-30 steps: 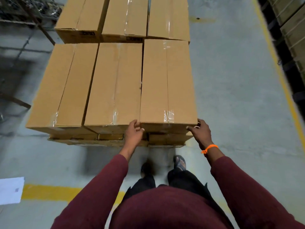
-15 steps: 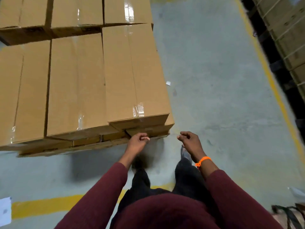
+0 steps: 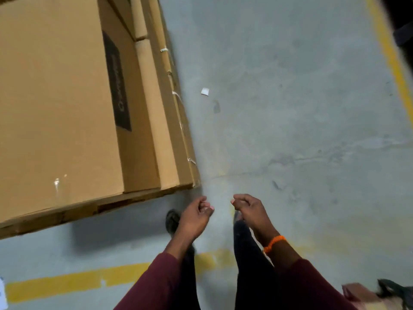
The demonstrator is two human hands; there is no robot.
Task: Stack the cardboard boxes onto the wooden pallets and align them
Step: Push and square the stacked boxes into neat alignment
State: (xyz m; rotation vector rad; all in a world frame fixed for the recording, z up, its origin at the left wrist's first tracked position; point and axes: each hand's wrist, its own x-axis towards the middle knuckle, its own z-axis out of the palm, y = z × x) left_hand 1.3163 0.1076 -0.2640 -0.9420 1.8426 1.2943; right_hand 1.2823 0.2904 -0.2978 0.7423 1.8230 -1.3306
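Cardboard boxes (image 3: 55, 97): stacked on wooden pallet (image 3: 67, 214);
Left hand (image 3: 195, 218): loosely curled, nothing held;
Right hand (image 3: 249, 209): loosely curled, nothing held

We look down on a grey concrete floor (image 3: 301, 108), where one painted yellow line (image 3: 67, 285) runs across the near side and another yellow line (image 3: 393, 63) runs along the right edge. A small white scrap (image 3: 205, 91) lies on the bare concrete between them. We also catch a white sheet (image 3: 2, 291) at the lower left edge and a blurred pinkish object (image 3: 362, 294) with a dark strap at the lower right.
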